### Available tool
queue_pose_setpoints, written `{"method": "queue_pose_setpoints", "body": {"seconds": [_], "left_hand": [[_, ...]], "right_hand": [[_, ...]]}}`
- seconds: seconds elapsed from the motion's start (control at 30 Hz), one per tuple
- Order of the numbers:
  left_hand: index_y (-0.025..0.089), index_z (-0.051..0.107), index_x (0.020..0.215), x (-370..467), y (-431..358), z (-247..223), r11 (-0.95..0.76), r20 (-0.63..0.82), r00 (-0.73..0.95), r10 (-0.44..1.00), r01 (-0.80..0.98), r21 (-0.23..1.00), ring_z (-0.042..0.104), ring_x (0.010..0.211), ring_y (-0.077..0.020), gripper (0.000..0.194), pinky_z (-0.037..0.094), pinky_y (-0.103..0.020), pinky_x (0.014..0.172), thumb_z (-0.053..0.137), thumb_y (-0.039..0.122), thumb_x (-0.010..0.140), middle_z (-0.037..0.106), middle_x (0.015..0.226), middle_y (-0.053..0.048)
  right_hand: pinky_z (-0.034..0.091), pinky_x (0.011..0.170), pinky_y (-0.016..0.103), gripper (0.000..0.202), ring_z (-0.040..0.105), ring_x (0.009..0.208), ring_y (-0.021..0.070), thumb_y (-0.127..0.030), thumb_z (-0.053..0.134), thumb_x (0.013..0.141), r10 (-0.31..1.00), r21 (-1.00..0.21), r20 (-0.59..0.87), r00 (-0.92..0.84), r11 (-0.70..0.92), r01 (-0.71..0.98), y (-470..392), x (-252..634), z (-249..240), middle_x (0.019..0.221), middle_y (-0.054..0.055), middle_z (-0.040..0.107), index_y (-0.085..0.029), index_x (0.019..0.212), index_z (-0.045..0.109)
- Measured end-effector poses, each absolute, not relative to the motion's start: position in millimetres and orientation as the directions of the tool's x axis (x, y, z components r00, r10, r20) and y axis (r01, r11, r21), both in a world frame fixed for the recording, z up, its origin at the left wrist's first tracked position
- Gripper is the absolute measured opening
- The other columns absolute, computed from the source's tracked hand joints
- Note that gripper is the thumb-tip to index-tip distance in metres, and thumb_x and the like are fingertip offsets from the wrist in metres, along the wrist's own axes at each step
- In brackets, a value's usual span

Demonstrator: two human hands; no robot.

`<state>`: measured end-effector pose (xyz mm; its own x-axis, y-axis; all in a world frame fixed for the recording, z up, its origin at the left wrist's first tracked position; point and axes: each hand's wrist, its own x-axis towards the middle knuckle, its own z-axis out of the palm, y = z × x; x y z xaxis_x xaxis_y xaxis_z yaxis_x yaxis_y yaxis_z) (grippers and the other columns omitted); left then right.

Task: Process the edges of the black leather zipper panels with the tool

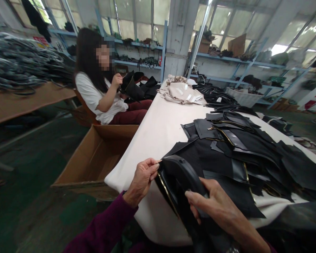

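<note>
My left hand (pixel 144 178) pinches the upper corner of a black piece with a gold zipper (pixel 166 188) near the front edge of the white table (pixel 158 135). In my right hand (pixel 213 203) is a black curved handheld tool (pixel 183 172), fingers wrapped round its grip. The tool's front end lies against the black piece, close to my left fingertips. The lower part of the piece is partly hidden by the tool and my right hand. Behind and to the right, black panels (pixel 226 140), some with gold zippers, overlap in a pile.
An open cardboard box (pixel 76 165) stands left of the table. Beyond it, a seated person (pixel 91 95) handles black material. Beige pieces (pixel 183 92) and black strips (pixel 216 95) lie at the table's far end. Bundled material (pixel 18 59) is heaped on the left.
</note>
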<state>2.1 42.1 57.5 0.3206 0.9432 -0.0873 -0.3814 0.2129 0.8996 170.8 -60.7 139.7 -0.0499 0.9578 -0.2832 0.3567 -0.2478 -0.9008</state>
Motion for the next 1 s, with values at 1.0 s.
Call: {"method": "queue_pose_setpoints", "body": {"seconds": [1.0], "left_hand": [[0.014, 0.045, 0.061, -1.7, 117.3, 87.1, 0.030, 0.028, 0.185, 0.982, -0.302, 0.953, 0.028, 0.041, -0.0024, 0.018, 0.025, -0.017, 0.045, 0.060, 0.021, 0.068, 0.034, 0.047, 0.008]], "right_hand": [[0.035, 0.042, 0.022, 0.038, 0.045, 0.042, 0.0104, -0.048, 0.051, 0.080, 0.899, -0.794, -0.236, 0.370, -0.398, 0.459, -102.6, 247.1, 163.5, 0.046, -0.004, 0.051, -0.020, 0.056, 0.050]]}}
